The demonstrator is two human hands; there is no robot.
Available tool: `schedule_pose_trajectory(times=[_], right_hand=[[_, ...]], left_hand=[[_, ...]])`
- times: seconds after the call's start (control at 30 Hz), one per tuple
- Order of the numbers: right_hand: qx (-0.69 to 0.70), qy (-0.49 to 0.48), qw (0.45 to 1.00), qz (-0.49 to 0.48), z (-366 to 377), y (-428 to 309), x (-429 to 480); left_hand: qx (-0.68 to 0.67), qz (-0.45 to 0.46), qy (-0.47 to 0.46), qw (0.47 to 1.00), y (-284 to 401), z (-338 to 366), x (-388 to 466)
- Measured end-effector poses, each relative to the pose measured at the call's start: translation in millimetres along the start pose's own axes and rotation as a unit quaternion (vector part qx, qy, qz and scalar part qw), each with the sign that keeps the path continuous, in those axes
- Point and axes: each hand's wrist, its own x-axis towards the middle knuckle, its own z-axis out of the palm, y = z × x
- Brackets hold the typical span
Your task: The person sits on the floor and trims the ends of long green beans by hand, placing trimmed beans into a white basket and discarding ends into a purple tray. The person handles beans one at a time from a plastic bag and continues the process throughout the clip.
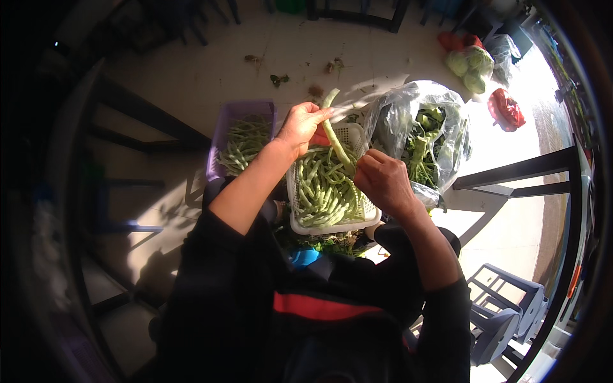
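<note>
A long pale green bean [336, 141] slants between my two hands, above a white plastic basket [335, 230] heaped with green beans [321, 191]. My left hand [301, 125] pinches the bean's upper part between thumb and fingers. Around its lower end close the fingers of my right hand [382, 178], at the basket's right side; they hide the tip. Left of the white basket stands a purple plastic basket [214, 146], with more green beans [245, 143] in it.
Right of the white basket, a clear plastic bag [400, 110] holds leafy greens [421, 148]. Bagged round green vegetables [474, 67] and a red bag [506, 110] lie farther right. Dark table legs flank me; plastic stools [503, 330] stand at lower right. Plant scraps [279, 80] litter the floor.
</note>
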Motion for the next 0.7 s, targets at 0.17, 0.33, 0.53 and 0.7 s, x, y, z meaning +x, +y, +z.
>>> schedule_pose_trajectory(times=[0.17, 0.33, 0.53, 0.7], right_hand=[[-0.125, -0.114, 0.965, 0.2, -23.1, 65.8, 0.1], [-0.19, -0.483, 0.841, 0.152, 44.4, 132.8, -31.9], [-0.119, -0.358, 0.832, 0.406, 220.1, 182.4, -57.4], [-0.13, -0.205, 0.79, 0.564, 288.9, 171.4, -61.8]], left_hand=[[0.054, -0.059, -0.089, 0.993, 26.4, -14.2, -18.4], [-0.187, 0.003, 0.075, 0.979, 39.1, -19.6, -7.8], [-0.281, 0.01, -0.029, 0.959, 38.0, -17.7, -3.9], [-0.273, 0.0, -0.029, 0.962, 40.3, -28.7, -15.8]])
